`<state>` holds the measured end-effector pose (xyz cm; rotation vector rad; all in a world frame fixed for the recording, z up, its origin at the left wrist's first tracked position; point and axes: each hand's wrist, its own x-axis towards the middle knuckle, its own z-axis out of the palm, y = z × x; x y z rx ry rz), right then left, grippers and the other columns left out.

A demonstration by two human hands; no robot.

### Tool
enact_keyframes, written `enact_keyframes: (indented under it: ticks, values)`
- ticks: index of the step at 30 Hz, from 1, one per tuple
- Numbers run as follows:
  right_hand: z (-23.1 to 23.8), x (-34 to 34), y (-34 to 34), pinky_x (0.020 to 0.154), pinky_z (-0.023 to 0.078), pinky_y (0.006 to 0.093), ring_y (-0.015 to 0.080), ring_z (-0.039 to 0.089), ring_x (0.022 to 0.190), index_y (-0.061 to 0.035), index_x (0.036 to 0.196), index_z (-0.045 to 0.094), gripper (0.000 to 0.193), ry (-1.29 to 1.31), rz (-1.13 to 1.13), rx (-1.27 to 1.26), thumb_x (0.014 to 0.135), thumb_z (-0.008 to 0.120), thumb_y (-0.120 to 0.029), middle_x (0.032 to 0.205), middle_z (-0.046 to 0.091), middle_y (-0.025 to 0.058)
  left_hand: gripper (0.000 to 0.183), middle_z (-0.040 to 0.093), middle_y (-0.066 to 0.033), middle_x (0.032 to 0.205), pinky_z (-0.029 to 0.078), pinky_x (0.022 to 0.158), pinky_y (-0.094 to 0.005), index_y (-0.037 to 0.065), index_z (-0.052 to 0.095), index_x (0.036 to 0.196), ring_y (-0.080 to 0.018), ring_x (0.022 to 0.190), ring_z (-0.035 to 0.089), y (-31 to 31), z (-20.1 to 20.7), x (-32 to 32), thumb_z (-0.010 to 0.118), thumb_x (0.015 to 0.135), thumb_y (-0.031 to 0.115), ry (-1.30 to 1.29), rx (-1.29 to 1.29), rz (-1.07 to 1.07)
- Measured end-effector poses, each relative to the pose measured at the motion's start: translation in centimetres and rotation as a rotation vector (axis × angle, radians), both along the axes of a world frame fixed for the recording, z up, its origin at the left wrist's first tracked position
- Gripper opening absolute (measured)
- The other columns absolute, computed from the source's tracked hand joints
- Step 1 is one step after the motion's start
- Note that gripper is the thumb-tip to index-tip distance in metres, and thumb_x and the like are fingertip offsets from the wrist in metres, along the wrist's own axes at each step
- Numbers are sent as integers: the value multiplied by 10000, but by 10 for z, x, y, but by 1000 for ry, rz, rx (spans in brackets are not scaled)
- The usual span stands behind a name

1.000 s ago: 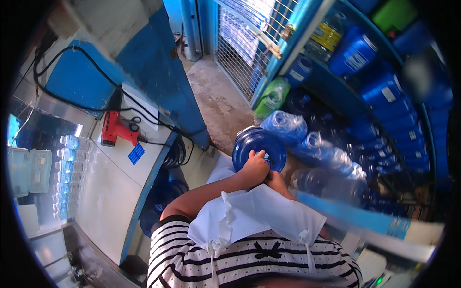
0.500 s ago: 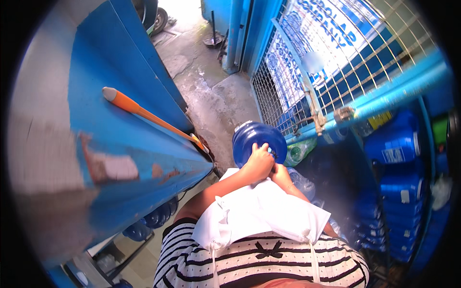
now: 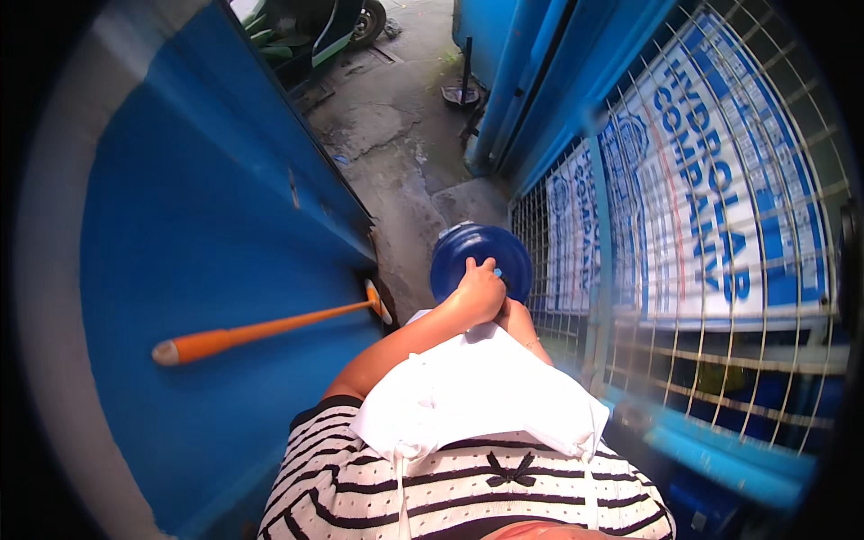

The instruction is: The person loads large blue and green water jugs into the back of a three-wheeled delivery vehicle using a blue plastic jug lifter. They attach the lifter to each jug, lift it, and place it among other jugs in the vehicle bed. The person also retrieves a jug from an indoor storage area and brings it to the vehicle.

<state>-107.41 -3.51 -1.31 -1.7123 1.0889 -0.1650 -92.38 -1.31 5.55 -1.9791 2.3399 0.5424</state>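
Note:
A large round blue water jug (image 3: 450, 256) is held out in front of my body at the middle of the view. My left hand (image 3: 481, 290) closes over its near top, around the neck, where a small light-blue bit shows by the fingers. Just below and to the right, my right hand (image 3: 512, 315) is closed at the same spot. Its fingers are mostly hidden behind the left hand. The jug's lower part is out of sight.
To the left stands a blue wall panel (image 3: 198, 225) with an orange-handled tool (image 3: 261, 335) against it. A wire mesh gate (image 3: 621, 351) with printed banners runs along the right. Ahead, a concrete path (image 3: 369, 126) leads towards a parked vehicle (image 3: 346, 31).
My viewpoint has moved forward and turned, so the mesh gate fills more of the right side. The stacked blue containers there have mostly left view. Both hands keep hold of the jug.

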Motion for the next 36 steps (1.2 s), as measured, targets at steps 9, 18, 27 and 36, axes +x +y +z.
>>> enact_keyframes:
  ticks: [9,18,27,36]
  values:
    - [14,142,-152,739,491,460,411,631,847,-20,925,668,286,173,235,-27,804,624,-275,870,652,239,151,651,-33,782,373,748,-450,117,728,797,-244,996,497,-132,-31,133,611,725,180,75,10,73]
    - [46,306,-261,716,502,387,347,670,850,0,948,659,213,17,159,10,807,622,-155,876,675,213,110,652,-9,760,376,757,-423,127,731,731,-236,1010,490,-229,0,289,636,719,183,3,-206,143]
    - [17,473,-375,689,492,365,311,679,822,-6,968,654,222,-85,367,9,795,641,-145,869,687,187,113,656,-10,758,365,754,-414,116,730,739,-226,1039,492,-317,-3,440,643,717,183,-18,-179,406]
    - [0,655,-468,700,494,359,278,683,808,-16,982,661,267,131,885,14,798,654,-210,875,696,171,142,669,-57,799,384,774,-440,71,728,766,-253,1055,491,-355,-30,578,619,729,154,67,-153,843]
